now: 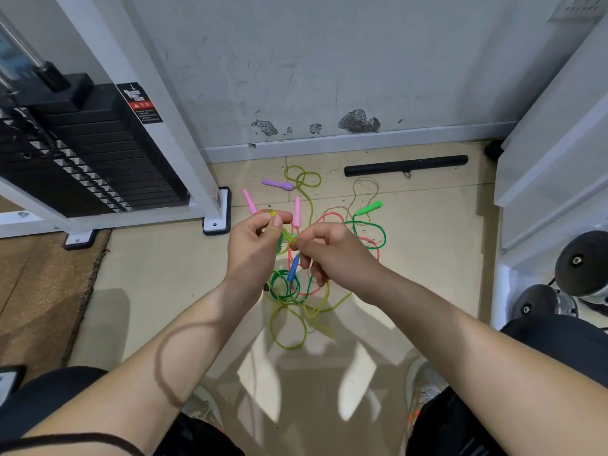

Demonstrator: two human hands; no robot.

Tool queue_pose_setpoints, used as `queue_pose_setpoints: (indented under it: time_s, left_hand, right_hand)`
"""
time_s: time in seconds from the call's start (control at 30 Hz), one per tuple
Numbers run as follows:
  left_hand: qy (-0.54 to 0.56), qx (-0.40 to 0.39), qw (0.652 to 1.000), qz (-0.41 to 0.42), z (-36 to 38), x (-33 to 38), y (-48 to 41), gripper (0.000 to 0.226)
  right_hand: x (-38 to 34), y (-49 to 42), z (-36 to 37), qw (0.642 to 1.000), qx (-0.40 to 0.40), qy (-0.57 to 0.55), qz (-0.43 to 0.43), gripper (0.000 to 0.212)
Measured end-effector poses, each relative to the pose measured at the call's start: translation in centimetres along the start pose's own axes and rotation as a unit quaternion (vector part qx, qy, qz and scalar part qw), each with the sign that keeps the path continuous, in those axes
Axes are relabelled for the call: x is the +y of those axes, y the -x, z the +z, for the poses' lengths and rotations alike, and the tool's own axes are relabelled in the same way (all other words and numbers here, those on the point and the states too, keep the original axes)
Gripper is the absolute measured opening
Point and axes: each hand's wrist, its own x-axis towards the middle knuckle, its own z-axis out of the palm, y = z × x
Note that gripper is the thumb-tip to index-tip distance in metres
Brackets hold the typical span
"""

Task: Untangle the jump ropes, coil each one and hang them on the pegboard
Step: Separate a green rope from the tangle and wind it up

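A tangle of thin jump ropes [296, 291] lies on the tiled floor: yellow-green, dark green, pink and a pale tan cord. Loose handles show: a purple handle [277, 184], two pink handles [249, 201], a bright green handle [369, 208] and a blue handle [292, 267]. My left hand [255, 248] pinches a yellow-green rope strand [285, 232] between thumb and fingers above the pile. My right hand [332, 251] pinches the same strand just to the right. The blue handle hangs under my right fingers; whether they hold it is unclear. No pegboard is in view.
A black weight stack [92, 149] in a white frame [184, 136] stands at the left, its foot [217, 222] near the ropes. A black bar [406, 165] lies by the wall. White cabinet [552, 159] and dumbbells [579, 268] at the right. Brown mat [42, 284] at the left.
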Motion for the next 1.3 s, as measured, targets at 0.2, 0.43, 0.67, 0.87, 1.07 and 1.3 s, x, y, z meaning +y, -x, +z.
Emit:
queue_pose_setpoints:
  time_s: [0.2,0.43,0.67,0.87,1.07,1.3]
  left_hand:
    - [-0.039,0.012,0.999,0.016,0.0,0.2,-0.3,0.020]
    - [-0.050,-0.052,0.997,0.025,-0.5,0.7,-0.8,0.016]
    - [-0.046,-0.029,0.998,0.043,-1.1,1.2,-0.8,0.009]
    - [0.164,-0.006,0.983,-0.078,-0.4,1.7,-0.4,0.011]
    - [0.284,-0.002,0.946,-0.156,0.1,2.7,0.4,0.012]
    - [0.338,-0.054,0.915,-0.214,-1.3,3.3,-0.3,0.015]
  right_hand:
    - [0.1,-0.2,-0.2,0.998,0.050,-0.026,0.014,0.011]
    - [0.1,-1.0,-1.5,0.995,0.096,-0.013,-0.008,0.023]
    - [-0.5,0.3,-0.5,0.978,-0.003,-0.204,0.034,0.017]
    - [0.5,1.6,2.2,0.964,-0.078,-0.248,0.051,0.023]
    - [2.3,2.3,4.6,0.968,-0.087,-0.224,0.073,0.036]
    - [3.7,1.6,3.7,0.987,-0.089,-0.117,0.071,0.035]
